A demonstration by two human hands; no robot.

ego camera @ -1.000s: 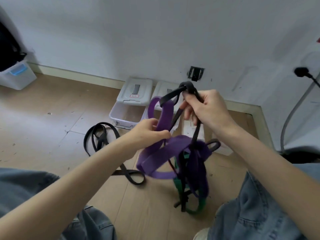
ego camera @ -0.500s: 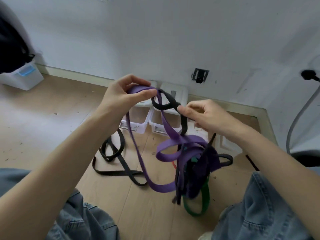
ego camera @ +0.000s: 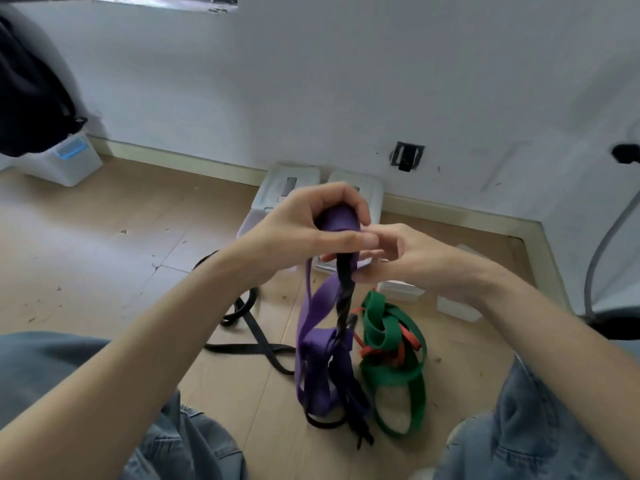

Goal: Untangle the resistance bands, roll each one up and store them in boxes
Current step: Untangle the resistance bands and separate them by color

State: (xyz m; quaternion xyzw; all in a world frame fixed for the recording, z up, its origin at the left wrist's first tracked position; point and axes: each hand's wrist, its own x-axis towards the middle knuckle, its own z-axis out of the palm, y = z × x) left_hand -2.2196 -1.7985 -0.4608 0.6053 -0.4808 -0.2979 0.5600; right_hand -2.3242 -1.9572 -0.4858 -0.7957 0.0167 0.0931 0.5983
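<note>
My left hand point(ego camera: 304, 230) grips the top loop of a wide purple band point(ego camera: 317, 341), held up in front of me. A twisted black band point(ego camera: 346, 303) hangs from the same spot, and my right hand point(ego camera: 398, 254) pinches it just under the left hand's fingers. Both bands trail down to the floor in a tangle. A green band point(ego camera: 394, 372) knotted with a thin red band point(ego camera: 405, 341) lies on the floor to the right, free of my hands. Another black band point(ego camera: 256, 344) lies looped on the floor to the left.
Open clear plastic boxes point(ego camera: 270, 206) with raised lids stand against the wall behind my hands; small white boxes point(ego camera: 457, 308) sit to the right. A lidded bin point(ego camera: 65, 161) stands far left. My jeans-clad knees point(ego camera: 540, 438) frame the wooden floor. A grey hose point(ego camera: 609, 237) runs along the right.
The green and red bands have dropped out of the held bundle onto the floor. My hands came together, the left now gripping the purple loop lower, close to the right.
</note>
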